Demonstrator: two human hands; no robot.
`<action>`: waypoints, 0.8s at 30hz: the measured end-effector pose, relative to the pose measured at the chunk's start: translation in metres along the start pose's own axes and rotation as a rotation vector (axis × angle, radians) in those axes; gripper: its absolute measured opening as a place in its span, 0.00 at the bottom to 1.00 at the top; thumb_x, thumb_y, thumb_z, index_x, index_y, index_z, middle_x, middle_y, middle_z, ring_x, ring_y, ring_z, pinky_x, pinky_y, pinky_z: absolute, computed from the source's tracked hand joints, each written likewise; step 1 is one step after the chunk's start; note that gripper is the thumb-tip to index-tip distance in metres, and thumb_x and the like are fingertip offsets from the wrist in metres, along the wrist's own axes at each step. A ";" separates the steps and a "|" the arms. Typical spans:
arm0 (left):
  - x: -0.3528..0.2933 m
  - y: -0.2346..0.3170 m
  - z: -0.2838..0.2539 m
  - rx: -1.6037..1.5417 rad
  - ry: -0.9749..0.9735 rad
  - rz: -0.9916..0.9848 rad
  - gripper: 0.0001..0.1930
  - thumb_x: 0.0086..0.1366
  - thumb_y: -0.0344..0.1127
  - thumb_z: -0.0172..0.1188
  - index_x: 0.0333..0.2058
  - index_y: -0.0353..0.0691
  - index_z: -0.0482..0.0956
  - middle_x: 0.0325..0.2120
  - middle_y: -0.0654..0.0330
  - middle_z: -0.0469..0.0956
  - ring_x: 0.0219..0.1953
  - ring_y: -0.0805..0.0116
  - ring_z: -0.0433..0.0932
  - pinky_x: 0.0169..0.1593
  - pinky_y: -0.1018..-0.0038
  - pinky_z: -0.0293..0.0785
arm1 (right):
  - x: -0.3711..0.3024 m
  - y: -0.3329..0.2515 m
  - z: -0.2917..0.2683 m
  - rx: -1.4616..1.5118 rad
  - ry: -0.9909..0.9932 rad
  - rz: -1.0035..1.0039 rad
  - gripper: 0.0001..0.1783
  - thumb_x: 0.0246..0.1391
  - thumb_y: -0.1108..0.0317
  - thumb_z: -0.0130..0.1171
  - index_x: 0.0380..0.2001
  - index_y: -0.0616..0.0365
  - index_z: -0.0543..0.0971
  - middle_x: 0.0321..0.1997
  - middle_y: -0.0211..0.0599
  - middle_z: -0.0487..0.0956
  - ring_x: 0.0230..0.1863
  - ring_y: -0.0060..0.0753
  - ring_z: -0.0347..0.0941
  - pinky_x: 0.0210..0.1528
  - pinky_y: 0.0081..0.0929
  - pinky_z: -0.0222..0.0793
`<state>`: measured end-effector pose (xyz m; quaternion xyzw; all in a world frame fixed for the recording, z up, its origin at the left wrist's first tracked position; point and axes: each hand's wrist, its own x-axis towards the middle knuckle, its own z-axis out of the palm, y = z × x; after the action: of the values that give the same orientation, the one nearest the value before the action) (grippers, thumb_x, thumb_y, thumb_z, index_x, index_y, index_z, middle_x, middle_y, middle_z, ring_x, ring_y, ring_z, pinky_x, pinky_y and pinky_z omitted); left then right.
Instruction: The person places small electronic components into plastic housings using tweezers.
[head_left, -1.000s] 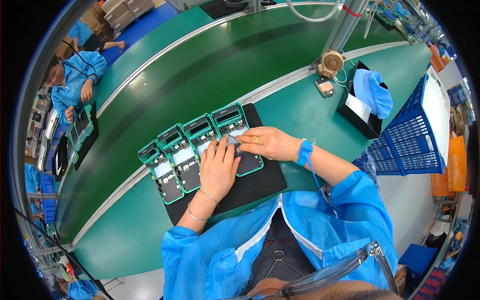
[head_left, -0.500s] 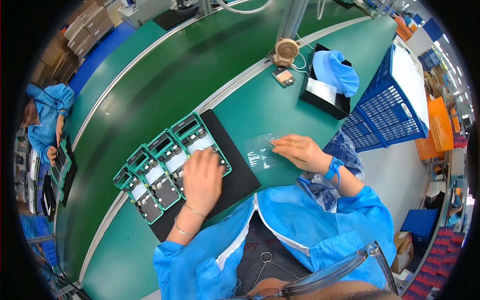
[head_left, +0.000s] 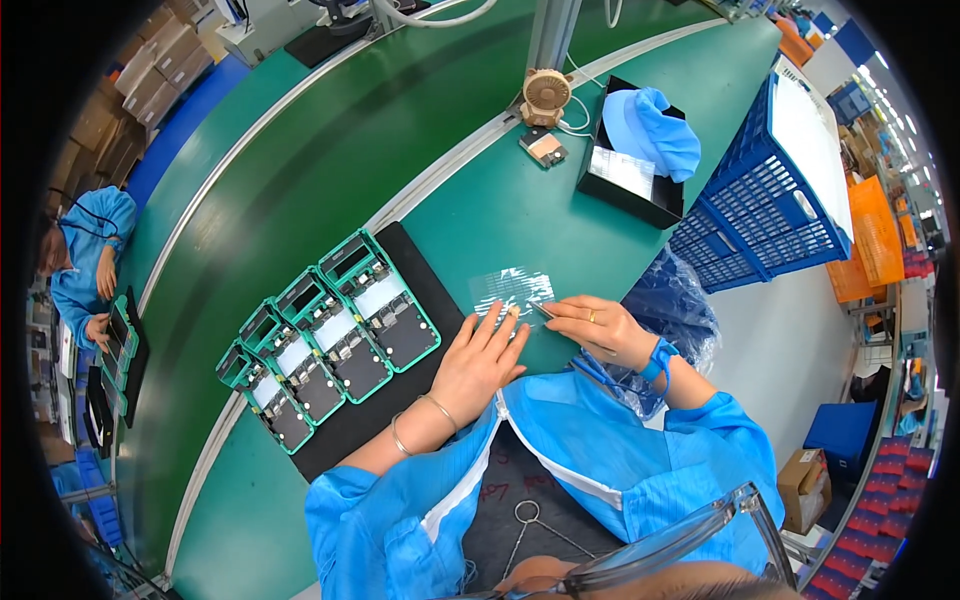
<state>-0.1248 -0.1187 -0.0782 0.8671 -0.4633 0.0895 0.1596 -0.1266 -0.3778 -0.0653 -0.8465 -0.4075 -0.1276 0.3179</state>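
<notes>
In the head view, the clear sheet (head_left: 515,284) is on the green bench (head_left: 480,220), just right of the black mat (head_left: 412,266). The left hand (head_left: 475,370) has its fingers apart, with tips at the sheet's near edge, maybe so it won't slip. The right hand (head_left: 605,333), farther right of the mat, pinches 1 thin silver thing (head_left: 541,309) in its fingertips, perhaps because it is so small. 4 green frames (head_left: 395,322) lie in a row on the mat, likely to stop scratches. The sheet looks thin, shiny and see-through, with white streaks.
</notes>
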 end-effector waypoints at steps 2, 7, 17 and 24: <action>-0.001 -0.001 0.000 0.009 -0.006 0.000 0.30 0.56 0.45 0.64 0.55 0.41 0.71 0.58 0.52 0.67 0.62 0.52 0.64 0.60 0.57 0.63 | 0.004 0.000 0.001 0.003 -0.007 -0.018 0.16 0.44 0.80 0.61 0.41 0.65 0.79 0.49 0.47 0.79 0.44 0.49 0.77 0.46 0.37 0.76; -0.002 -0.002 0.002 0.006 0.011 0.026 0.29 0.58 0.47 0.62 0.56 0.40 0.70 0.57 0.53 0.67 0.62 0.52 0.63 0.60 0.57 0.63 | 0.013 0.001 -0.001 -0.115 -0.038 -0.071 0.18 0.41 0.78 0.58 0.41 0.61 0.79 0.49 0.45 0.79 0.47 0.47 0.77 0.48 0.36 0.76; -0.065 -0.041 -0.066 0.085 0.380 -0.209 0.14 0.48 0.30 0.65 0.35 0.37 0.76 0.39 0.56 0.76 0.43 0.54 0.75 0.43 0.62 0.72 | 0.119 -0.024 0.052 0.023 -0.011 -0.326 0.20 0.39 0.78 0.60 0.41 0.60 0.79 0.50 0.44 0.78 0.47 0.45 0.77 0.47 0.35 0.76; -0.124 -0.068 -0.081 0.357 0.271 -0.529 0.14 0.55 0.30 0.63 0.41 0.36 0.78 0.44 0.58 0.77 0.49 0.53 0.72 0.48 0.62 0.69 | 0.184 -0.035 0.123 0.081 -0.029 -0.488 0.19 0.39 0.75 0.61 0.40 0.63 0.79 0.48 0.48 0.78 0.48 0.43 0.75 0.46 0.32 0.75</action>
<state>-0.1370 0.0415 -0.0537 0.9516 -0.1742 0.2391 0.0830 -0.0425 -0.1704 -0.0569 -0.7112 -0.6093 -0.1722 0.3055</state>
